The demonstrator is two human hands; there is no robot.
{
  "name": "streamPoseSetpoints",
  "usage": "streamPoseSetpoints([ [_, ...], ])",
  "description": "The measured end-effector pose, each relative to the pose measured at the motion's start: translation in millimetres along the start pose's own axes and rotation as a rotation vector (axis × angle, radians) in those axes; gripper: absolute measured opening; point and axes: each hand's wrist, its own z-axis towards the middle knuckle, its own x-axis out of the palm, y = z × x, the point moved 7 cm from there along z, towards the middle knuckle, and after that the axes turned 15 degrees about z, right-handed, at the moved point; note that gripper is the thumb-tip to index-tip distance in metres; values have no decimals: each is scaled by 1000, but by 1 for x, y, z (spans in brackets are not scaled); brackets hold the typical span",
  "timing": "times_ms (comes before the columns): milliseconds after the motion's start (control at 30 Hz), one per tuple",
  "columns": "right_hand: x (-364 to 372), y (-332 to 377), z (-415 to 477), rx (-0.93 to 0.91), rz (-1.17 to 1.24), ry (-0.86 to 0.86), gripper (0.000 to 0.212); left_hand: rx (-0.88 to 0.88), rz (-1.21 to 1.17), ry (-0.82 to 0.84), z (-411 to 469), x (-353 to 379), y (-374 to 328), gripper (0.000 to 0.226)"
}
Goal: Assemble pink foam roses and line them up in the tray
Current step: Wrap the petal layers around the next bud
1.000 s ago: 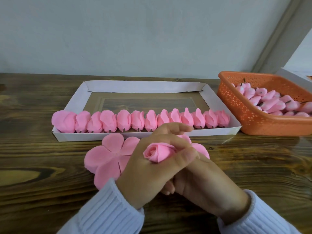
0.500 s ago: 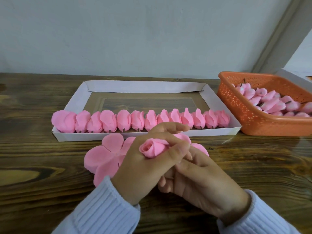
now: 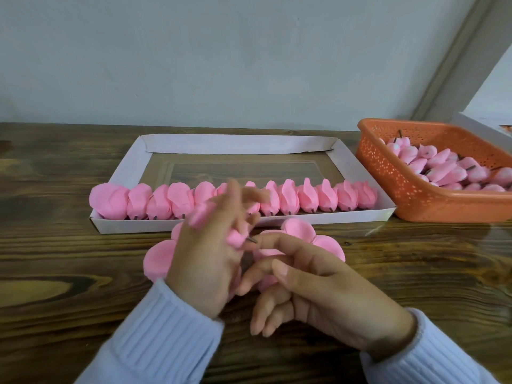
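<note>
Grainy wood table [image 3: 55, 245] | left hand [image 3: 205, 261] grips soft foam bud [image 3: 235, 239] | right hand [image 3: 327, 300] loosely curled, empty

One head-worn view looks forward and down, close over the table [image 3: 55, 273] toward the wall [image 3: 221, 65].

Matt pink foam roses [image 3: 288, 199] fill a white card tray [image 3: 235, 144] on the glossy dark-grained wooden table [image 3: 55, 273], beside a perforated orange plastic basket [image 3: 393, 173].

Pink roses [image 3: 288, 196] in white tray [image 3: 124, 173], perforated orange basket [image 3: 401, 173], dark-grained brown table [image 3: 55, 273].
</note>
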Motion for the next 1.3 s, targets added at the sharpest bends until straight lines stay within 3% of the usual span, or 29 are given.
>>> streamPoseSetpoints([
  [67, 3, 5, 0, 40, 58, -5, 25, -53, -63, -142, 7, -21, 3, 29],
  [200, 4, 24, 3, -45, -115, -166, 12, -234, -650, -326, 13, -46, 20, 44],
  [400, 21, 46, 24, -299, -1374, -459, 12, -311, -759, -415, 18, -60, 34, 50],
  [533, 31, 23, 40, -296, -1684, -458, 22, -309, -803, -416, 19, -60, 36, 47],
  [633, 37, 13, 42, -310, -1768, -451, 26, -318, -816, -419, 19, -59, 36, 47],
  [900, 40, 12, 36, -460, -1834, -497, 4, -322, -788, -400, 20, -56, 36, 45],
  [1033, 44, 14, 33, -541, -1875, -515, 24, -327, -794, -390, 20, -55, 37, 45],
  [1300, 38, 13, 34, -506, -1706, -522, 19, -341, -779, -389, 19, -53, 37, 42],
])
